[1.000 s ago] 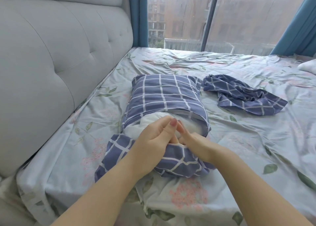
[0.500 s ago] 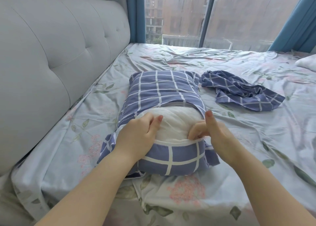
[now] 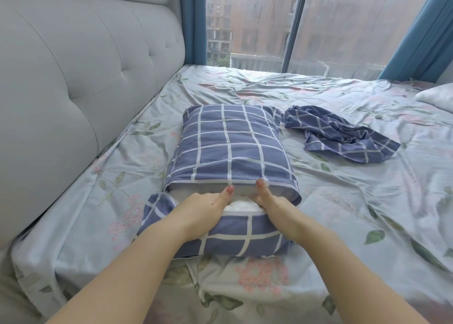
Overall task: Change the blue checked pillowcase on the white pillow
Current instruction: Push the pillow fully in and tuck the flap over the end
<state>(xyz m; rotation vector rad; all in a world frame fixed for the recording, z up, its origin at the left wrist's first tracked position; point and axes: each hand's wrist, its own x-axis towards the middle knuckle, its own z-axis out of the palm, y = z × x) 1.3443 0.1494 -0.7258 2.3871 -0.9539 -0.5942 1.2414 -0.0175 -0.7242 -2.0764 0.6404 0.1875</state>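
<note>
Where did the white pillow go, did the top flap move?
Yes. The top flap slid toward the person, closing on the bottom flap at the pillow's near end; only a strip of white pillow shows.

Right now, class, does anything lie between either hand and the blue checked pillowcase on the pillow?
Nothing visible does. The left hand and right hand are at the opening of the blue checked pillowcase, thumbs against its upper edge. The crumpled pillowcase lies apart, to the right.
</note>
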